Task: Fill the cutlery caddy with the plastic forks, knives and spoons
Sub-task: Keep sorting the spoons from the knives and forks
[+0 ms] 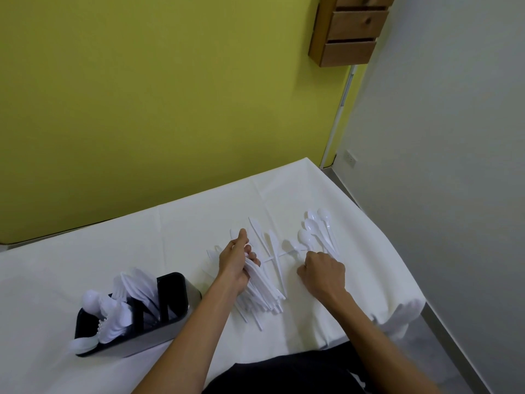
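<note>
A black and steel cutlery caddy (176,282) stands at the left of the table, with white spoons, forks and knives in its compartments. My left hand (234,263) grips a bundle of white plastic knives (262,285) near the table's middle. Loose knives (274,248) lie just beyond it. My right hand (322,273) rests curled on the cloth beside a group of white spoons (312,228); its fingertips reach the near ends of the spoon handles, and whether it holds one is hidden.
A white cloth (113,237) covers the table, whose right edge (397,251) drops off near my right arm. A yellow-green wall lies behind the table. A wooden drawer box (352,29) hangs at the top right.
</note>
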Motion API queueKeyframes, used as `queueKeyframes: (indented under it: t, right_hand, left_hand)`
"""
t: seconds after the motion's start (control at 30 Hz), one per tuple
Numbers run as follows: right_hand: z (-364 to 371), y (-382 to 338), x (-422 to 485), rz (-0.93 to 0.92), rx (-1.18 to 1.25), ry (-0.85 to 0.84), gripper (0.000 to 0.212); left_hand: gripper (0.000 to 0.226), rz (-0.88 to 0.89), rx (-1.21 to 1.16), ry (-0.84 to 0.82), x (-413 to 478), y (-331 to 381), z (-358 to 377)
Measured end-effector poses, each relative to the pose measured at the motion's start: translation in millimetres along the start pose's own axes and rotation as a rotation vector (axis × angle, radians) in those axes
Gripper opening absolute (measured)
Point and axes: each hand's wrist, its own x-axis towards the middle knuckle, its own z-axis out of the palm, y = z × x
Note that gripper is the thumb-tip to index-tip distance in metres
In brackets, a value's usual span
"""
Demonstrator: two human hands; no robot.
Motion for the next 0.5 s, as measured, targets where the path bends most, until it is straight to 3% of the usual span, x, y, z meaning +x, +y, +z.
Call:
queueKeyframes:
  t: [0.07, 0.23, 0.33, 0.5]
  right_hand:
    - [-3, 2, -1, -0.005, 0.117, -0.013, 0.02]
    - [-30, -13, -25, -0.139, 0.767, -0.164, 0.024]
    - [-36, -26, -37, -0.208, 0.778, -0.215, 0.028]
    - [-31, -26, -37, -0.129, 0.786, -0.146, 0.036]
  left_hand:
    - [0.032, 0.006, 0.03, 0.0, -4, 0, 2]
    - [0.053, 0.043, 0.238, 0.03, -9, -2, 9]
    - [0.065, 0.083, 0.309, 0.022, -12, -1, 13]
    - [0.047, 0.134, 0.127, -0.071, -29, 7, 20]
